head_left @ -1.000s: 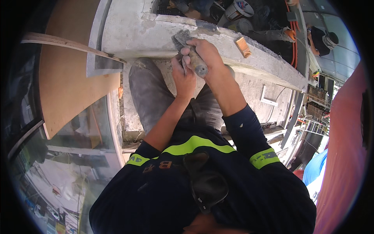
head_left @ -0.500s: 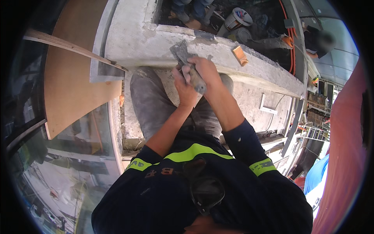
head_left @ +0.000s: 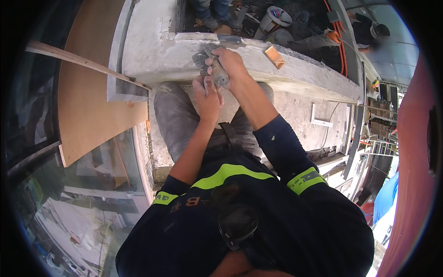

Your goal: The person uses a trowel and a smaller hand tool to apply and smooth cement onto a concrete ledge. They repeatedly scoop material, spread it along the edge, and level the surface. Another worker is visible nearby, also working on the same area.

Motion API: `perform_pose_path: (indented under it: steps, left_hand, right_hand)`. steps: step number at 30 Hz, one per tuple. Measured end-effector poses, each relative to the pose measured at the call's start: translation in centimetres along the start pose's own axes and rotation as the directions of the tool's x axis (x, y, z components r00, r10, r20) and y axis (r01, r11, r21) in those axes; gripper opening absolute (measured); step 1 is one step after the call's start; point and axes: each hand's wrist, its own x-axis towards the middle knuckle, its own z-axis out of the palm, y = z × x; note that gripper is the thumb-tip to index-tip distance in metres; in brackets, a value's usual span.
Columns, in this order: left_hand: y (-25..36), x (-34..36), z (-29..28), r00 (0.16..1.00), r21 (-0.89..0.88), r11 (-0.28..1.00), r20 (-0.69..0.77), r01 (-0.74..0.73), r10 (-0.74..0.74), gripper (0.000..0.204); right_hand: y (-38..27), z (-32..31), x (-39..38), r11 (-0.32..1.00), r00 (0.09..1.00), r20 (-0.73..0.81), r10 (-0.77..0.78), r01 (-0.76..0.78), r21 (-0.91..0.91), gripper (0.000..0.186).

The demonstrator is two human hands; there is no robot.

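Note:
My right hand [head_left: 232,65] is wrapped round the worn handle of a putty knife [head_left: 200,59]. Its wide grey blade, coated in dried plaster, points away from me over the near edge of a concrete ledge [head_left: 152,55]. Whether the blade touches the ledge I cannot tell. Just below the blade is my left hand [head_left: 208,98], its fingers curled and drawn together close to the handle's underside. What those fingers hold, if anything, is hidden. To the right on the ledge lies a small wooden block [head_left: 275,57].
Beyond the ledge, a sunken area holds a white bucket [head_left: 277,19] and a person's legs [head_left: 210,16]. Orange conduits [head_left: 342,51] run down the right, near another person [head_left: 371,32]. Plywood [head_left: 92,97] and a wooden strip [head_left: 83,61] stand left. A white frame piece [head_left: 320,122] lies right of my knees.
My left hand has slid down off the putty knife's neck toward me. The right hand and knife have moved slightly left and away, and the blade shows less.

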Motion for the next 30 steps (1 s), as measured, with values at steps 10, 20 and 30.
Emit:
perform_pose_path:
  steps: [10,20,30]
  left_hand:
    - [5.4,-1.2,-2.5,0.987,0.175,0.973,-0.03,-0.153,0.16,0.034]
    - [9.1,2.1,-2.8,0.968,0.263,0.933,0.027,-0.247,0.249,0.037]
    - [3.7,0.3,4.2,0.899,0.436,0.888,0.433,-0.146,-0.065,0.029]
  right_hand:
    - [-3.7,-3.6,-0.7,0.94,0.95,-0.015,-0.313,0.308,-0.146,0.028]
    - [-4.2,-20.2,-4.6,0.236,0.76,0.09,-0.644,0.309,-0.921,0.05]
    - [-2.9,-31.8,-7.6,0.619,0.44,-0.51,-0.739,0.148,-0.771,0.047]
